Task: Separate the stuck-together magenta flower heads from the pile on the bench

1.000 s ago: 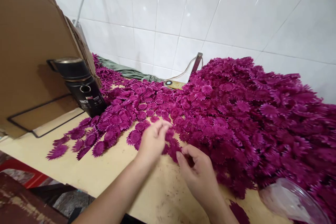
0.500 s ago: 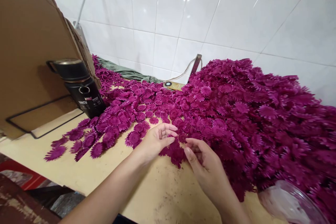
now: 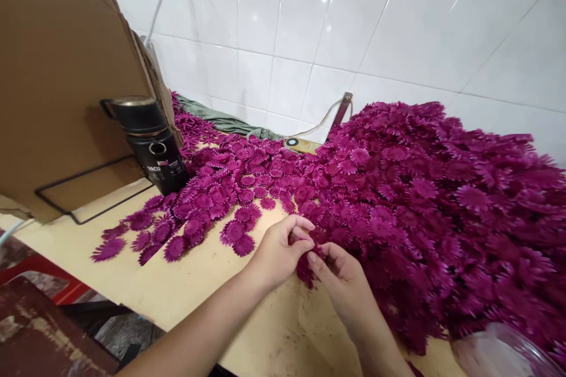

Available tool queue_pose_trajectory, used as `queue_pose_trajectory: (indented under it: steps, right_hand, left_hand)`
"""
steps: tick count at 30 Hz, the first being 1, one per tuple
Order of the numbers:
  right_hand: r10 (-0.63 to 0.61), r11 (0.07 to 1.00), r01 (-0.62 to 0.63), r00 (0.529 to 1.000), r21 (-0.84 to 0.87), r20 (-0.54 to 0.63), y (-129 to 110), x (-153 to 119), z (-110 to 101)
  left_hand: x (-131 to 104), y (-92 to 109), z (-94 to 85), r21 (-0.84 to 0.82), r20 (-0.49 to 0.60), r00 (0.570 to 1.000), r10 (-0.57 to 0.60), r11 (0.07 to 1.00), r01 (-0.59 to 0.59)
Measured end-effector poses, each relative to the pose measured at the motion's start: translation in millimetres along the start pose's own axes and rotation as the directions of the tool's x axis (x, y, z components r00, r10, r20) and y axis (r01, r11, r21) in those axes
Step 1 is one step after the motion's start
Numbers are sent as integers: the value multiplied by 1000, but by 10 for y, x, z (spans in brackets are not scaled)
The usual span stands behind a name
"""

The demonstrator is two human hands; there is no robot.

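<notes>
Both hands meet over the table at the near edge of a big heap of magenta artificial flower pieces [image 3: 424, 200]. My left hand [image 3: 283, 247] is closed, thumb and fingertips pinching a magenta flower piece [image 3: 306, 271]. Facing it, my right hand [image 3: 338, 271] pinches the right side of magenta petals with thumb and index finger. The fingers cover part of what is held, so I cannot tell whether it is one piece or a few. Looser flower pieces [image 3: 239, 230] lie flat on the table to the left of my hands.
A black vacuum bottle [image 3: 152, 144] stands at the left by a cardboard box [image 3: 66, 82] and a black wire frame [image 3: 55, 205]. A clear plastic container [image 3: 499, 353] sits at the lower right. Green cloth [image 3: 221, 115] and a yellowish object [image 3: 305, 145] lie along the tiled wall.
My hands have come closer together, and their fingers have closed on magenta petals between them. The whole view has shifted slightly, so the scene sits further right.
</notes>
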State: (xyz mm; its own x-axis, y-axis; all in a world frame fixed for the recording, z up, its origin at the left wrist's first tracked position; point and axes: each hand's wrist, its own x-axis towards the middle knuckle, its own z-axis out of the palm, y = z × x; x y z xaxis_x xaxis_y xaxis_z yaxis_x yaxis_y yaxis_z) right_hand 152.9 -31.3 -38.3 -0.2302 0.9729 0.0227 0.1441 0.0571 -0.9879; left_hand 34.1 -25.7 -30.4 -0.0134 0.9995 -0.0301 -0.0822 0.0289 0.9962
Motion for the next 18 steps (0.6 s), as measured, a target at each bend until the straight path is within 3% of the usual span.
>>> queue_pose_trajectory:
  steps: [3, 6, 7, 9, 11, 14, 16, 18]
  right_hand:
    - [42, 999, -41, 999, 28, -29, 23, -62, -7]
    - [43, 999, -44, 998, -17, -46, 73, -182, -89]
    - [35, 998, -37, 998, -50, -50, 98, -222, -142]
    - [19, 988, -24, 999, -153, -36, 154, -271, -272]
    - [-17, 959, 6, 999, -283, -38, 207, -264, -396]
    - [-163, 863, 70, 976, -501, -143, 252, -195, -504]
    - [-282, 771, 110, 942, -627, -181, 258, -166, -529]
    - [-345, 693, 150, 928, -705, -142, 259, -173, -545]
  left_hand:
    - [21, -10, -9, 101, -20, 998, 66, 993, -64]
    - [136, 3, -182, 266, -191, 954, 231, 948, -176]
    - [176, 11, -260, 319, -294, 918, 266, 933, -168]
    - [229, 32, -379, 354, -339, 899, 276, 923, -150]
    - [235, 50, -396, 451, -173, 942, 288, 873, -184]
    - [240, 60, -260, 710, 106, 951, 290, 648, -277]
    - [311, 57, -186, 828, 162, 948, 272, 485, -281]
    - [455, 49, -207, 886, 105, 956, 275, 411, -216]
